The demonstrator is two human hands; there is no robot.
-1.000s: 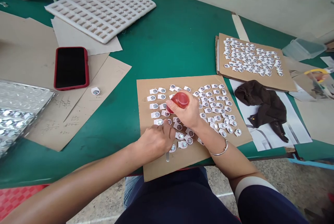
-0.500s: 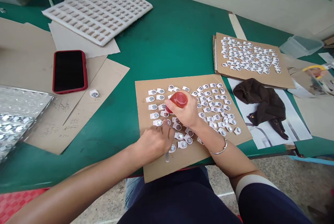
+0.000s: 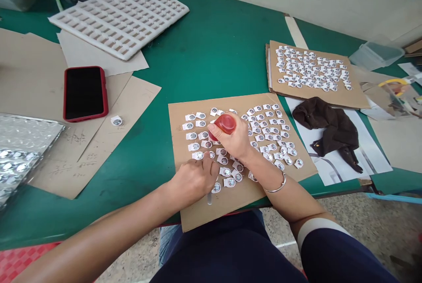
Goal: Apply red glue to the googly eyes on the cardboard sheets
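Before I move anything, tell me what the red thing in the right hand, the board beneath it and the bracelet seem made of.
Red thing: probably plastic, glossy; bright highlights show.
Board: apparently cardboard, matte; flat, even brown surface.
Bracelet: likely metal, polished; silvery shine.

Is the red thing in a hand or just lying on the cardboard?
In a hand: the right hand wraps around the red thing over the cardboard. I cannot tell whether its lower end touches anything.

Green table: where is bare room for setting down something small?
Widest: green tabletop between the white tray and the back cardboard. Narrower: the strip between the brown paper and the front cardboard. Crowded: front cardboard, with small white pieces around left hand and right hand.
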